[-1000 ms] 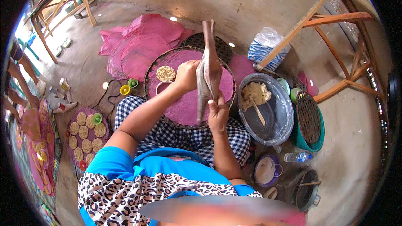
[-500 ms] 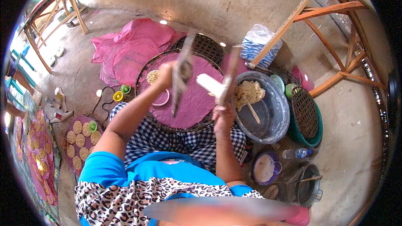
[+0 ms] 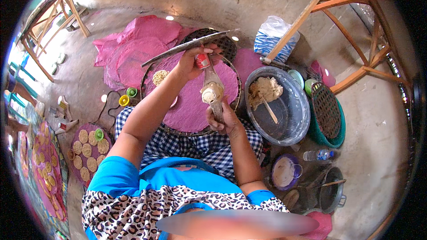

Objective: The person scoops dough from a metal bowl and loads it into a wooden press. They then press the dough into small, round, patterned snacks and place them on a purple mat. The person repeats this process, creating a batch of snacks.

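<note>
My left hand [image 3: 199, 60] is closed around a long, narrow wooden board [image 3: 167, 56], which slants up to the right over the round tray, and touches a small red-labelled cylinder [image 3: 203, 61]. Just below, a wooden paddle [image 3: 218, 112] carries a round cup packed with pale dough [image 3: 212, 92]. My right hand [image 3: 227, 119] grips the near end of this paddle. Beneath both hands lies a round woven tray lined with pink mesh [image 3: 191, 118]. A small pile of squiggly dough strands [image 3: 160, 78] sits on its left side; my left forearm partly hides a pale ring [image 3: 174, 102].
A grey basin [image 3: 291, 122] with dough [image 3: 267, 91] and a spatula stands at right, beside a green basket [image 3: 340, 129]. A water bottle [image 3: 318, 155] and a purple bowl [image 3: 284, 173] are nearer. Dough discs lie on pink mesh [image 3: 84, 129] at left; yellow and green cups [image 3: 124, 101] stand nearby.
Both wooden pieces, upright and blurred before, have turned. The left board now lies slanted across, and the paddle shows its dough-filled cup. My left hand has moved right; the right hand has shifted slightly left.
</note>
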The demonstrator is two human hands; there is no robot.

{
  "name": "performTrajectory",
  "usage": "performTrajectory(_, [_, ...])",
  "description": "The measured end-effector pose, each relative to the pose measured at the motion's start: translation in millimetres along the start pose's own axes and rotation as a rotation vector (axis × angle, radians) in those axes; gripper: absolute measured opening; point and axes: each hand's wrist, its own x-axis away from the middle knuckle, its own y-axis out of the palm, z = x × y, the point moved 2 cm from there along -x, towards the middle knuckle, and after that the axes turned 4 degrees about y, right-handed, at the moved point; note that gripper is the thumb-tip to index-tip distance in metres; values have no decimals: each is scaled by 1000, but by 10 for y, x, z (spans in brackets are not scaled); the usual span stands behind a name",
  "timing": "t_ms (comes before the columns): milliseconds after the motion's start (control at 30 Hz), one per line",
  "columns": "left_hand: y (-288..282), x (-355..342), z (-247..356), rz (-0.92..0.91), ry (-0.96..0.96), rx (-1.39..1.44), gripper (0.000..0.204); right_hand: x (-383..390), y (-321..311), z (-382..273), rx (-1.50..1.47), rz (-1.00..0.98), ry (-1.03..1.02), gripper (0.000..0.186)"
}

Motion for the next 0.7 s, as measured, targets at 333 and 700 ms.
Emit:
performTrajectory(333, [164, -3, -69, 43, 19, -40, 19, 237, 342, -658, 1765, 756, -1073, 51])
performTrajectory(700, [272, -78, 3, 200, 191, -263, 18, 262, 265, -548, 1776, 952, -1173, 30])
